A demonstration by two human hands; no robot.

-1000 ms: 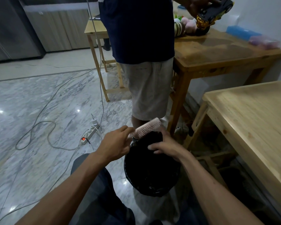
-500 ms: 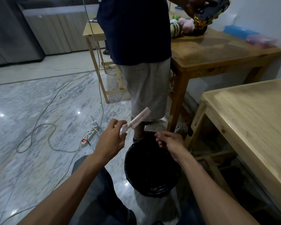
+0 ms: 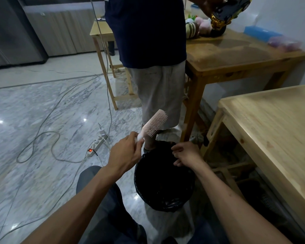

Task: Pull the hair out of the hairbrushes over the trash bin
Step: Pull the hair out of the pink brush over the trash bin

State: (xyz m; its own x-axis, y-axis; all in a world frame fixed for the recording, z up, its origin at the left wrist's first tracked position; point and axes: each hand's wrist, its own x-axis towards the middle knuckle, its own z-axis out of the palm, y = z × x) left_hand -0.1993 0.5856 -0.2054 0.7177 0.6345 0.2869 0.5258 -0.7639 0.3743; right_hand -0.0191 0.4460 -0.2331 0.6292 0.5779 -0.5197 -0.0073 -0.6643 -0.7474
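Note:
My left hand (image 3: pixel 125 152) grips the handle of a pale pink hairbrush (image 3: pixel 153 125), which points up and to the right with its bristles facing right. Its head is above the far left rim of the trash bin (image 3: pixel 187 191), a round bin lined with a black bag on the floor between my knees. My right hand (image 3: pixel 187 153) hovers over the bin's far rim with the fingers loosely curled and pointing left; whether it holds any hair I cannot tell. The two hands are apart.
A person in a dark shirt and light shorts (image 3: pixel 158 88) stands just beyond the bin, holding a toy car (image 3: pixel 227 11). A light wooden table (image 3: pixel 275 131) is at the right, a darker one (image 3: pixel 236 55) behind. A power strip (image 3: pixel 97 145) and cables lie on the marble floor at left.
My left hand lifted the brush up and away from the bin mouth and tilted it more upright. My right hand came off the brush and now hovers over the bin.

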